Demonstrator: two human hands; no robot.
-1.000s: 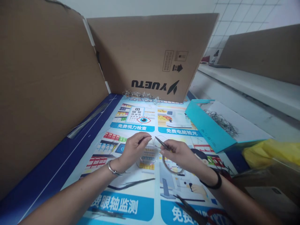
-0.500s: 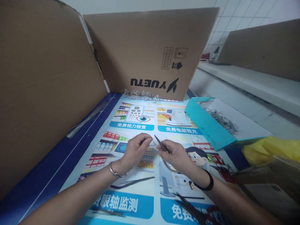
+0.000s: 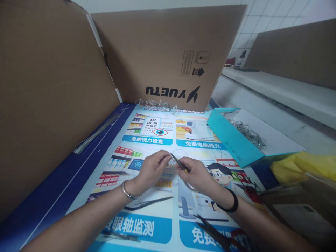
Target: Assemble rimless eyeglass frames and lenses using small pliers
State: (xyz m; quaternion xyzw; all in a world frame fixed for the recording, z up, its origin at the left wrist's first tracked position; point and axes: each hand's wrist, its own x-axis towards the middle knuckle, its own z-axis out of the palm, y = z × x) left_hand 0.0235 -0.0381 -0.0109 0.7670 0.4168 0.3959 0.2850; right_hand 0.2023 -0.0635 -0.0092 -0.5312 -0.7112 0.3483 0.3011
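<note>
Dark metal forms the slim pointed tool [image 3: 181,163], seemingly light, stiff and best held behind its tip, angled towards ten o'clock in the curled bare right hand [image 3: 195,172], while at nine o'clock the bare left hand [image 3: 153,167] bunches, its hold unclear.

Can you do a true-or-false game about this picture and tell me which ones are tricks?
1. The right hand holds a dark pointed tool. True.
2. The left wrist wears a black band. False: it wears a silver bracelet.
3. A wire-like tangle lies in the turquoise box. True.
4. Yellow material lies at the far left. False: the yellow material is at the right.
5. Scissors lie on the printed sheet. True.
</note>
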